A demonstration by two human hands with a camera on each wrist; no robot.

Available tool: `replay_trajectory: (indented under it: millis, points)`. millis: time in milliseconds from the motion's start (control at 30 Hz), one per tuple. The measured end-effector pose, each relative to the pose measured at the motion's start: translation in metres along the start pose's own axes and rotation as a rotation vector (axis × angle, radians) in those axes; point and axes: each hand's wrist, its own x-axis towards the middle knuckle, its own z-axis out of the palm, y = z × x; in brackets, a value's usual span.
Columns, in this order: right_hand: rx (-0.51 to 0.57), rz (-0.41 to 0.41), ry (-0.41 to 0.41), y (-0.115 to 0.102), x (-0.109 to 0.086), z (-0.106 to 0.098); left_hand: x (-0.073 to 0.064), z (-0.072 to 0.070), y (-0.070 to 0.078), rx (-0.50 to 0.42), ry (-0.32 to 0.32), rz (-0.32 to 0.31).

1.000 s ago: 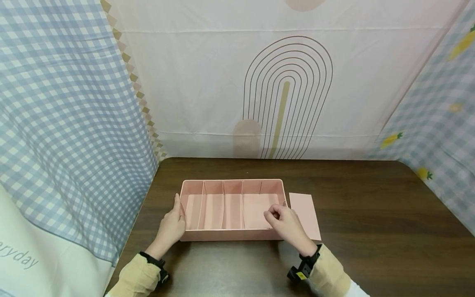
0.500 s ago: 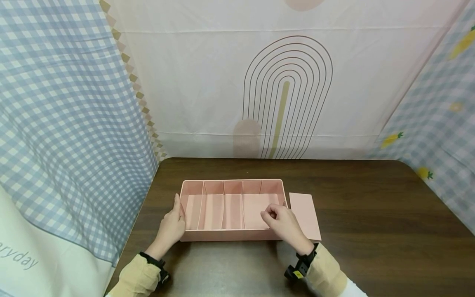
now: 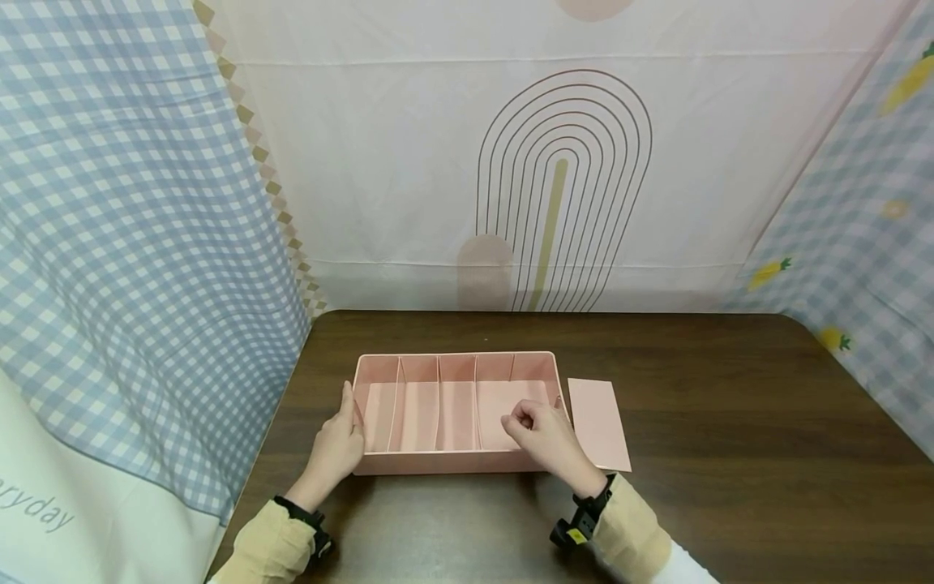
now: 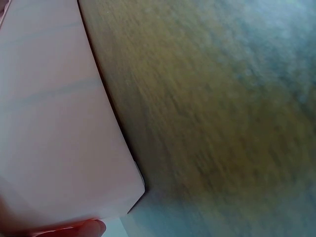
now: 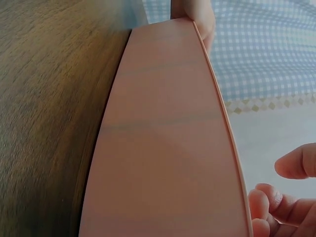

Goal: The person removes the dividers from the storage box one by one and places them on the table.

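A pink divided box (image 3: 456, 463) sits on the table, its long side towards me. Upright dividers (image 3: 439, 405) part its left side into narrow compartments; the right compartment is wider. My left hand (image 3: 337, 442) rests against the box's left end, fingers straight along the wall; its fingertip (image 4: 92, 228) shows at the box's corner in the left wrist view. Over the wide compartment hovers my right hand (image 3: 543, 438), fingers loosely curled. In the right wrist view its thumb (image 5: 298, 162) stands apart from the fingers (image 5: 269, 197), with nothing between them.
A flat pink panel (image 3: 600, 426) lies on the brown wooden table (image 3: 730, 422), just right of the box. Blue checked cloth (image 3: 146, 203) hangs at the left and right. A pale printed cloth (image 3: 379, 162) hangs behind the table.
My right hand has drifted left over the wide compartment, away from the right wall. The left hand, the box and the panel have stayed in place.
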Motion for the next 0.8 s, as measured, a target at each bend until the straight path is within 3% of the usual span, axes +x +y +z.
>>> replay_trajectory:
  millis: [367, 800]
  points:
    - [-0.074, -0.015, 0.007, -0.005, 0.001, 0.007, 0.0, 0.001, 0.0, -0.007, 0.008, -0.004]
    - [-0.028, 0.026, -0.063, -0.012, 0.004, 0.014, -0.001, 0.0, 0.001, -0.009, 0.002, -0.007]
